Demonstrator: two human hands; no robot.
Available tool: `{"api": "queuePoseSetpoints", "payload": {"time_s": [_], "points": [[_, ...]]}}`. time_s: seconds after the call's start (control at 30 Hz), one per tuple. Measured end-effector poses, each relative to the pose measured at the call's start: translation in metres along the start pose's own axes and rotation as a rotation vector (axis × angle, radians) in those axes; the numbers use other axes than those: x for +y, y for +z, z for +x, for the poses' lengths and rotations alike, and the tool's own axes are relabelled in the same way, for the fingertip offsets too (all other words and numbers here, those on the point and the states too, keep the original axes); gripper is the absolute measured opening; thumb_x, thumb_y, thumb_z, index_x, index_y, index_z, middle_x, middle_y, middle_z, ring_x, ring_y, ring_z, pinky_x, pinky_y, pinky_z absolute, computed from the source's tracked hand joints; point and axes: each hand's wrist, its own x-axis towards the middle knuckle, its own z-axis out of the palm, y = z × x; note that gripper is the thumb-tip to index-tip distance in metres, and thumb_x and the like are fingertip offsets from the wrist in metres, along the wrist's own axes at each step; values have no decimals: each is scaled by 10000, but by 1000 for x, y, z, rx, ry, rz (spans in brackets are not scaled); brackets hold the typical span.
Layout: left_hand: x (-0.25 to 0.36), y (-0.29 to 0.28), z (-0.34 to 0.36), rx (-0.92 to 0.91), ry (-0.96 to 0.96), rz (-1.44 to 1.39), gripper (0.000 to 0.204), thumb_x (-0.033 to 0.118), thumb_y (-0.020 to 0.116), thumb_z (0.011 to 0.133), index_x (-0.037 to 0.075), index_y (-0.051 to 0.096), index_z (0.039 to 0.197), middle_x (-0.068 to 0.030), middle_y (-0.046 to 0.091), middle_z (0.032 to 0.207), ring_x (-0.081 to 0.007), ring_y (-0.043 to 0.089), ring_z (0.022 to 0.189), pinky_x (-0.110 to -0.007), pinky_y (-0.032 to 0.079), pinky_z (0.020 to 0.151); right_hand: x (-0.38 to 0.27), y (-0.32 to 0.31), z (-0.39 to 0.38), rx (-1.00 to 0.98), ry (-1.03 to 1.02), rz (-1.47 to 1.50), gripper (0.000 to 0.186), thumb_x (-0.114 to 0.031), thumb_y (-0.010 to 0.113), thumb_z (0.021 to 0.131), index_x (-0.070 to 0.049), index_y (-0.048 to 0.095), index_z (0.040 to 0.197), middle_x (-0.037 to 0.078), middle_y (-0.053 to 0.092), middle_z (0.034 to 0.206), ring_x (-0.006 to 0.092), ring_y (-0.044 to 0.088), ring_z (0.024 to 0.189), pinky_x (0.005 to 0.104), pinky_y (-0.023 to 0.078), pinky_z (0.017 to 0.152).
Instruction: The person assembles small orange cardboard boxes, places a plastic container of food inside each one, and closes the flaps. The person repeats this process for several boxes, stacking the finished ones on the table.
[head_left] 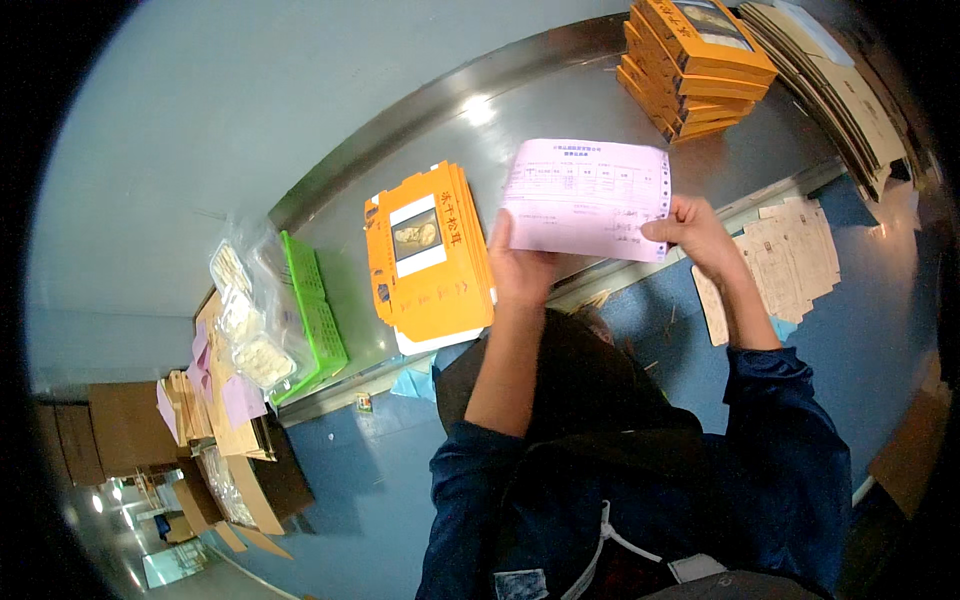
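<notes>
A pink printed form [590,190] with a table and punched holes down its right edge is held up over the front edge of the metal worktable. My left hand [522,265] grips its lower left corner, the thumb lying on the sheet's face. At the lower right edge my right hand [698,238] pinches the paper between thumb and fingers. Left of the form lies a stack of flat orange cartons [428,255], the top one showing a picture panel. How many sheets the form has, I cannot tell.
Folded orange boxes [690,70] are piled at the far right, beside flattened cardboard [840,90]. A green basket [315,310] with bagged pale pieces [250,320] stands at the left. More cardboard sheets [785,260] lie on the blue floor. An open carton [265,490] is at lower left.
</notes>
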Motion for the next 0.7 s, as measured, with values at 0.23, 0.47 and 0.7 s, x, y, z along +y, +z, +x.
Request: {"api": "queuePoseSetpoints", "payload": {"time_s": [0.23,0.47,0.7], "points": [[33,20,-6,136,216,355,429,37,532,847,36,408,1257,-106,522,1190,-222,521,1065,-364,449,892,-23,-30,5,9,-25,-144,226,-204,613,805,-31,622,950,38,640,824,98,576,702,239,451,626],[37,14,-4,150,259,361,402,25,548,840,29,431,1225,-102,536,1165,-213,543,1024,-350,472,863,-21,-25,19,69,-39,-114,254,-264,520,884,-39,625,937,13,615,774,87,552,664,242,446,610],[42,6,-1,167,318,439,416,38,523,859,22,388,1252,-123,509,1196,-228,524,1061,-345,462,887,-2,-24,53,104,-123,-179,186,-203,559,858,-35,633,889,7,607,724,80,552,632,227,444,572]]}}
